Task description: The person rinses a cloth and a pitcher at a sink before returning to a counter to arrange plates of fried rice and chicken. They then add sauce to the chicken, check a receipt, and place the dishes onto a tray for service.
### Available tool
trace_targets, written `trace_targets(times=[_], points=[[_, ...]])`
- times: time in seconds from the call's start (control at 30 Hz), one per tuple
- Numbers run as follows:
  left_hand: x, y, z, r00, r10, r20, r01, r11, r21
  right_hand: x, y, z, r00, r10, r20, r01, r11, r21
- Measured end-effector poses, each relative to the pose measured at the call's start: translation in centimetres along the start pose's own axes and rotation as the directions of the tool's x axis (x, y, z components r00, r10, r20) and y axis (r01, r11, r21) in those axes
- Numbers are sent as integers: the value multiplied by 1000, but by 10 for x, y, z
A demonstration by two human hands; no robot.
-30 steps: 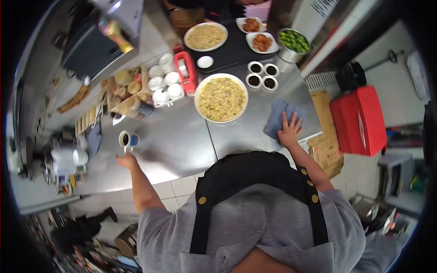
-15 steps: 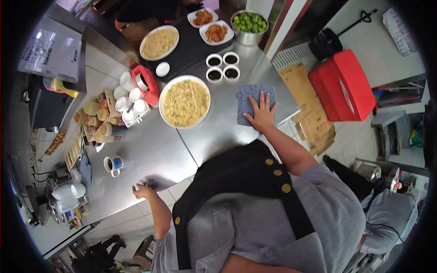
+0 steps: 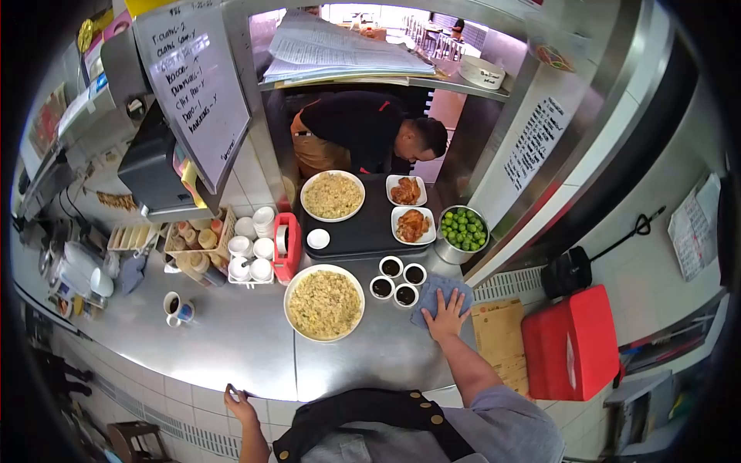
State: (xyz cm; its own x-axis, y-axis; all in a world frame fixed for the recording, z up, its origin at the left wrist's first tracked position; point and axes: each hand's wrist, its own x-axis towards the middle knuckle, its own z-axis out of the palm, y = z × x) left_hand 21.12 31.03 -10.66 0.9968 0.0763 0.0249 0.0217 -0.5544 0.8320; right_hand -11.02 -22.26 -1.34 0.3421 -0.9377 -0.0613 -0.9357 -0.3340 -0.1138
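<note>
My right hand (image 3: 445, 315) lies flat with its fingers spread on a folded blue cloth (image 3: 460, 290) at the right end of the steel counter (image 3: 231, 339). Just left of the cloth stand several small white cups of dark sauce (image 3: 382, 288). A large round bowl of fried rice (image 3: 324, 302) sits near the middle of the counter. My left hand (image 3: 239, 403) is off the counter's front edge, its fingers bent; whether it holds anything is too small to tell.
Beyond a black tray (image 3: 363, 245) bearing rice and two meat dishes, a person (image 3: 347, 127) bends forward. A metal pot of green limes (image 3: 463, 230) stands right of it. White containers (image 3: 262, 248), a red dispenser (image 3: 286, 251) and a mug (image 3: 177, 310) are left; a red bin (image 3: 567, 343) is right.
The view has tilted up, bringing the shelf and the person behind the tray into sight. My right hand and the cloth have moved toward the back, close beside the sauce cups.
</note>
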Motion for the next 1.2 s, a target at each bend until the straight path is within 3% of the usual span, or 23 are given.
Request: trace_targets(times=[0.03, 0.1, 0.17, 0.2, 0.23, 0.27, 0.3, 0.33, 0.37, 0.4, 0.43, 0.47, 0.5, 0.53, 0.67, 0.73, 0.77, 0.87, 0.9, 0.93, 0.97, 1.03, 1.2], points=[[-8, 9, 1, 994, -38, 103, 61, 970, -236, 9, 1, 2, 1000, 2, -14, -2, 1000, 2], [-25, 30, -1, 982, -122, 141, 152, 961, -229, 21, 9, 1, 1000, -5, -24, 4, 1000, -14], [-19, 12, 0, 997, -43, 57, 57, 966, -252, 28, 7, 1, 1000, 25, -1, -25, 1000, -2], [-12, 2, 7, 996, -90, 4, 88, 958, -273, 31, 7, 1, 999, 33, -15, -33, 999, -21], [-7, -7, 4, 999, -29, -38, 28, 999, -44, 30, 10, 3, 999, 32, -2, -32, 999, -39], [1, -26, 9, 995, -25, -100, 21, 999, -41, 26, 13, 5, 999, 36, -18, -37, 996, -78], [-5, 15, 4, 983, -67, -169, 68, 998, -2, 27, 11, 10, 999, 25, -38, -29, 993, -115], [-1, 24, 1, 978, 36, -207, 48, 921, 386, 17, 10, 8, 999, 41, -1, -41, 993, -110], [6, 53, 1, 951, -171, -259, 241, 933, 267, 12, 7, 0, 998, 56, 19, -54, 993, -104], [13, 73, -2, 935, -226, -272, 316, 880, 355, 4, 10, 5, 999, 34, 13, -32, 993, -117], [35, 38, 0, 917, -317, -241, 376, 889, 262, -11, 16, 10, 1000, 17, 8, -15, 991, -135], [51, 4, 2, 904, -396, -162, 396, 918, -34, -26, 19, 12, 999, -28, 42, 33, 990, -137], [57, 1, 3, 910, -350, -220, 337, 937, -98, -40, 24, 13, 998, -51, 30, 54, 991, -123], [51, 37, 0, 877, -410, -249, 329, 892, -309, -51, 26, 14, 998, -65, 11, 66, 992, -110], [57, 84, -1, 764, -574, -294, 413, 785, -461, -101, 30, 30, 994, -108, 13, 109, 978, -179], [63, 129, -9, 722, -560, -407, 630, 775, 51, -129, 18, 37, 988, -119, 101, 139, 965, -224], [72, 131, -6, 731, -553, -400, 617, 786, 41, -143, 2, 33, 990, -113, 83, 129, 968, -216], [87, 128, 1, 877, -313, -364, 410, 883, 230, -174, -23, 40, 973, -153, 175, 200, 936, -291], [91, 126, 4, 884, -303, -356, 395, 892, 220, -179, -20, 69, 915, -402, -33, 364, 858, -363], [92, 128, 5, 924, -225, -310, 314, 908, 277, -179, -28, 76, 750, -629, -205, 487, 734, -473], [95, 129, 4, 950, -156, -271, 243, 913, 328, -173, -33, 79, 740, -639, -210, 493, 728, -477], [95, 125, -3, 958, -157, -239, 228, 923, 311, -164, -46, 90, 403, -891, -209, 660, 441, -608], [73, 83, -69, 956, -86, -280, 208, 873, 441, -173, -119, 64, 380, -924, 44, 900, 359, -247]])
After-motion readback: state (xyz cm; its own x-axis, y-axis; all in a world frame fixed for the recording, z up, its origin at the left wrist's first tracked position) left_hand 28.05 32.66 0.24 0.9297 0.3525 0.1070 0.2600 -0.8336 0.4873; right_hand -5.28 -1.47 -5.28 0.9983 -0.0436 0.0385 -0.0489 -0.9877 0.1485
